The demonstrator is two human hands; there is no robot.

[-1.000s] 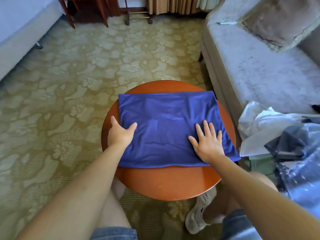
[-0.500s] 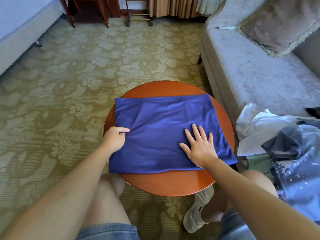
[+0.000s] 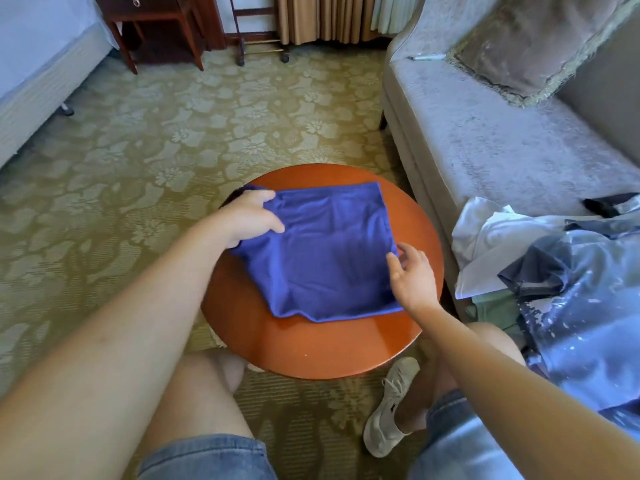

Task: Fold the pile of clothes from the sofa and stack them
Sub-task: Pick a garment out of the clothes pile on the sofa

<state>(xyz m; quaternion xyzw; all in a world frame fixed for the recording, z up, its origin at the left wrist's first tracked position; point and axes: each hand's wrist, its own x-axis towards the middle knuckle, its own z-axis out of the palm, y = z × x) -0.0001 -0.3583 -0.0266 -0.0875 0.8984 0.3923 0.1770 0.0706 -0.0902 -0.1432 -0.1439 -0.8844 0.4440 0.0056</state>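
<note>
**Item:** folded blue knit garment.

**Location:** It is lying on the round, glossy red-brown wooden surface, straight ahead of the seated person and between the two hands. Its left part is lifting off the surface. The rest is lying flat, with the right and far edges straight and the near edge rumpling.

**Left hand**: It is gripping the garment at its far left corner, fingers and thumb curling round a bunched fold of cloth, over the surface's left rim.

**Right hand**: It is hovering at the garment's right edge, toward the near corner, with fingers loosely spread and holding nothing. Whether the fingertips are touching the cloth cannot be told.

**Governing relation:** The flat part's long axis is appearing to run near-to-far, away from the person. The fold in hand is therefore judged to be going crosswise, left edge toward right edge. The left hand is carrying the moving edge. The right hand is nearer the receiving edge and is well placed to steady it.

**Remaining stock:** A loose pile of unfolded clothes in white, grey-blue and green is lying on the near end of the grey velvety sofa. It is sitting to the person's right, much nearer the right hand than the left.

**Progress, as judged:** One piece is being folded, and no finished stack is showing.
</note>
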